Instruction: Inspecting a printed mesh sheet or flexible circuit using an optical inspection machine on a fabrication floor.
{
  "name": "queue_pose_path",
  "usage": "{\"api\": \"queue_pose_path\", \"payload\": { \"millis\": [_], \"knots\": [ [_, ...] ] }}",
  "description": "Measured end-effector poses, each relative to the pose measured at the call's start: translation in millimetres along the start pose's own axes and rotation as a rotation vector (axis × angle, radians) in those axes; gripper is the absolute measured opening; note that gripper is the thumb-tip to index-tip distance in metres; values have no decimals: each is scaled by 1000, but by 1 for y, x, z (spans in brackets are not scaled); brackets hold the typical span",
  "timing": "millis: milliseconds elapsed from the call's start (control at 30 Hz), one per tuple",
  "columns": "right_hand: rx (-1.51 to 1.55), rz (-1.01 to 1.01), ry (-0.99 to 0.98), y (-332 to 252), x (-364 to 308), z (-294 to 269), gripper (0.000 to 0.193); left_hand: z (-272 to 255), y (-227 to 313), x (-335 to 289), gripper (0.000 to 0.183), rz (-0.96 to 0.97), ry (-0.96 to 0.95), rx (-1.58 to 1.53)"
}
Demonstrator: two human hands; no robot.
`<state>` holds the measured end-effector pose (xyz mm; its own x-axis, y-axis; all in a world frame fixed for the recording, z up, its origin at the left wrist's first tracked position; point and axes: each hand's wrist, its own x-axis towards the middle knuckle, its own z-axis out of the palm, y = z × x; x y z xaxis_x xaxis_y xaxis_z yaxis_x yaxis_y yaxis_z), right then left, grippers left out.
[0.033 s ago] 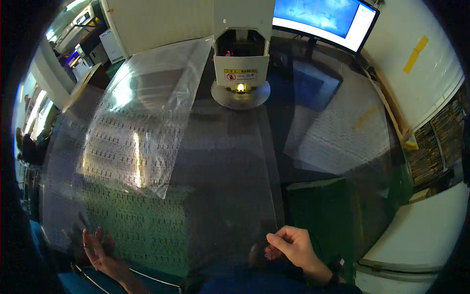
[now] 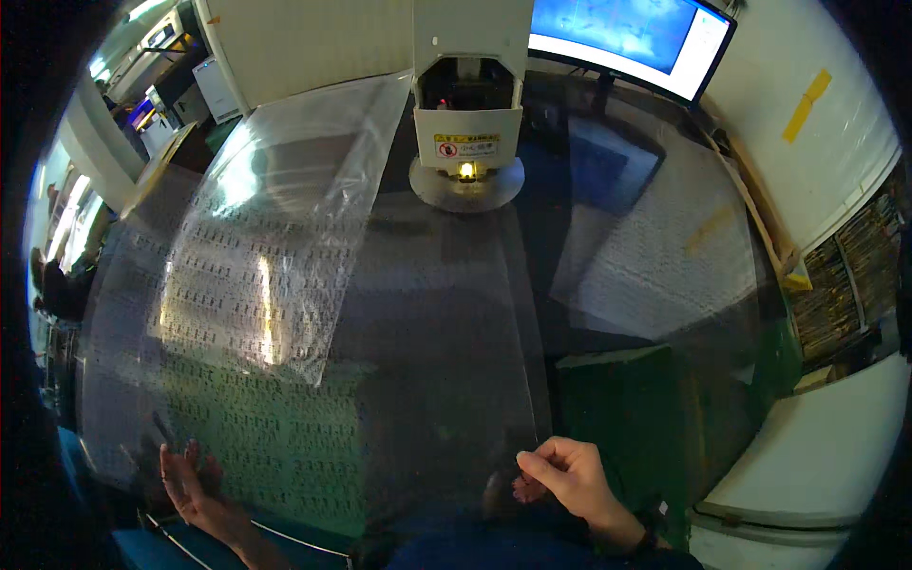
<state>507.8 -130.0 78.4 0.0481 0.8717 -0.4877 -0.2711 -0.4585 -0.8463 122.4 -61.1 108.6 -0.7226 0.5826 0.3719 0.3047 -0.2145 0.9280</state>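
A broad transparent film sheet lies over the dark glossy table, its right edge running down to my right hand. My right hand is closed in a pinch at that near right corner, thumb against the bent fingers. At the near left, my left hand has its fingers spread, palm turned partly up, by the sheet's near left part. Whether it touches the film I cannot tell. Farther back on the left lies a shiny clear plastic sheet, with rows of small dark marks showing in that area.
A pale machine head with a lit yellow lamp and round metal base stands at the far middle. Behind it on the right is a monitor. A white rounded cabinet stands at the right, and a metal rail runs along the near left.
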Motion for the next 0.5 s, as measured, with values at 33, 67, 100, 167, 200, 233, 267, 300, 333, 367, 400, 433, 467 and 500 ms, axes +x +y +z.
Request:
{"api": "queue_pose_path", "payload": {
  "millis": [33,67,100,167,200,233,267,300,333,367,400,433,467,500],
  "knots": [
    [6,-11,5,-1,2,0,21,3,2,0,35,20,4,5],
    [-8,-42,4,0,5,0,21,3,1,2,35,29,-5,1],
    [-23,-74,2,1,9,-2,22,4,1,4,36,39,-13,-4],
    [-33,-117,4,0,13,-3,20,7,1,6,36,67,-8,4],
    [-30,-126,5,-2,16,-2,19,10,2,8,36,84,6,18],
    [-27,-136,7,-3,18,-1,17,13,3,9,35,101,19,31],
    [-21,-136,11,-4,19,-1,17,16,4,9,35,89,32,27],
    [-15,-136,15,-4,22,-1,17,21,5,9,35,77,45,22],
    [-9,-136,19,-5,24,-1,17,23,6,9,35,65,58,17],
    [-13,-142,14,-7,25,-1,17,24,6,9,35,71,59,17],
    [-18,-149,14,-8,25,-1,17,26,6,9,36,76,55,14],
    [-22,-156,15,-10,25,-1,17,28,6,9,36,81,52,11],
    [-21,-152,22,-11,25,-1,16,30,7,9,36,83,44,-5],
    [-19,-146,25,-12,26,0,16,31,8,8,36,87,40,-18]
  ]
}}
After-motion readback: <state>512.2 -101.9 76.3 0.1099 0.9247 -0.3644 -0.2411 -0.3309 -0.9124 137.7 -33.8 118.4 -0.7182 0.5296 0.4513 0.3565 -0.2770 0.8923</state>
